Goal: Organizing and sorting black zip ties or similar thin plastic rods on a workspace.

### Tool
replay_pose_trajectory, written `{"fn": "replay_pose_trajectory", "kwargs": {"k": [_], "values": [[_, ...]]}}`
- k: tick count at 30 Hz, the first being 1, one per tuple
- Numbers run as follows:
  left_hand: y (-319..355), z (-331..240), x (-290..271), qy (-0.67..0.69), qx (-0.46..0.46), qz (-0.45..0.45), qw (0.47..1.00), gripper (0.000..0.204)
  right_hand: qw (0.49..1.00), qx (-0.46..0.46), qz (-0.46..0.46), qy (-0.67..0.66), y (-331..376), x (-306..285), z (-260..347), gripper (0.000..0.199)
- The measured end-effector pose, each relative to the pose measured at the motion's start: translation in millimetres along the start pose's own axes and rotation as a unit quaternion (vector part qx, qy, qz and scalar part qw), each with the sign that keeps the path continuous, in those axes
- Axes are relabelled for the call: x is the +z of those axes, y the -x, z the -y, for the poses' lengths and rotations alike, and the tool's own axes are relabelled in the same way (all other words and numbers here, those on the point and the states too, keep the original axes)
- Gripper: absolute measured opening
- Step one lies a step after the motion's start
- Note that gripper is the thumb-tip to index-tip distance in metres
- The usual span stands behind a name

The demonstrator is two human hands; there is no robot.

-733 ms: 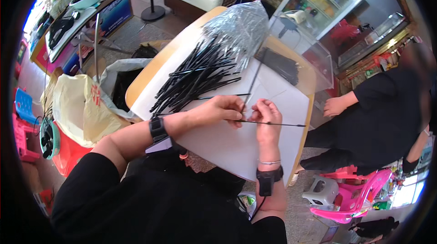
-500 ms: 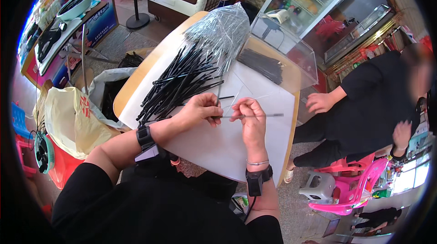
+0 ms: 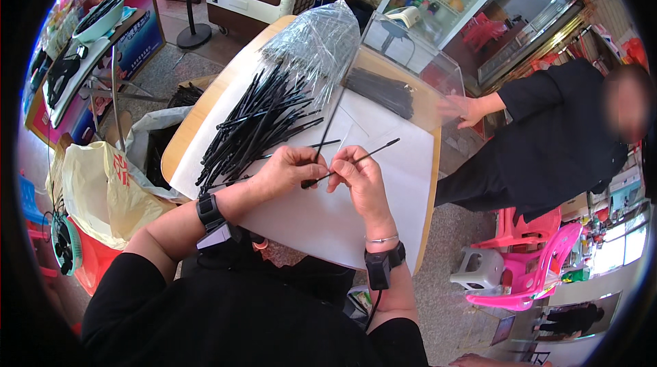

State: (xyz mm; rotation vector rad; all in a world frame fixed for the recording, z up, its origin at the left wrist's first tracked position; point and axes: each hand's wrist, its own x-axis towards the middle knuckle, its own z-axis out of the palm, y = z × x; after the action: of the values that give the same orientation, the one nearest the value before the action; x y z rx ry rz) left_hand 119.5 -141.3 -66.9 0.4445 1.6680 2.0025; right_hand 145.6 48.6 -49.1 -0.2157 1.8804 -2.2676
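My left hand (image 3: pixel 287 170) and my right hand (image 3: pixel 358 176) meet over white paper (image 3: pixel 383 182) on a round wooden table (image 3: pixel 188 135). Both pinch one thin black stick (image 3: pixel 366 157) that slants up to the right. A second black stick (image 3: pixel 330 122) rises from my left fingers toward the far side. A big loose pile of black sticks (image 3: pixel 253 127) lies just left of my hands. Beyond it sits a heap of clear plastic sleeves (image 3: pixel 318 42).
A bundle of black sticks (image 3: pixel 380 91) lies inside a clear box (image 3: pixel 410 59) at the table's far side. A person in black (image 3: pixel 547 141) stands on the right, one hand by the box. Bags (image 3: pixel 102 182) sit on the left, pink stools (image 3: pixel 527 264) on the right.
The held stick has tilted from level to slanting up to the right. The view has shifted, and the person on the right has stretched a hand toward the clear box.
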Motion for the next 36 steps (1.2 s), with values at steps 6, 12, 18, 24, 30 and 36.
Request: {"fn": "replay_pose_trajectory", "kwargs": {"k": [6,12,18,24,30,36], "values": [[-0.2,9.3,0.8,-0.073,0.082,-0.035,0.993,0.007,0.996,-0.046,-0.040,-0.063,-4.1,-4.2,1.9,0.014],[-2.3,17.2,2.2,-0.134,0.074,-0.082,0.985,0.010,0.997,-0.064,-0.035,0.008,-2.7,-0.1,1.0,0.013],[2.6,0.4,4.3,-0.087,0.004,-0.040,0.995,0.010,0.994,-0.084,-0.076,0.009,-2.7,0.1,-2.5,0.012],[3.1,-3.4,6.9,-0.041,0.016,-0.021,0.999,0.013,0.992,-0.093,-0.060,0.059,-3.4,9.1,-9.0,0.014],[-1.5,7.6,0.8,0.044,-0.009,0.012,0.999,0.018,0.983,-0.120,-0.070,0.119,-3.9,11.9,-8.2,0.015],[1.2,-0.5,3.8,0.016,0.004,-0.030,0.999,0.013,0.981,-0.103,-0.101,0.133,-2.5,20.0,-11.0,0.019]]}}
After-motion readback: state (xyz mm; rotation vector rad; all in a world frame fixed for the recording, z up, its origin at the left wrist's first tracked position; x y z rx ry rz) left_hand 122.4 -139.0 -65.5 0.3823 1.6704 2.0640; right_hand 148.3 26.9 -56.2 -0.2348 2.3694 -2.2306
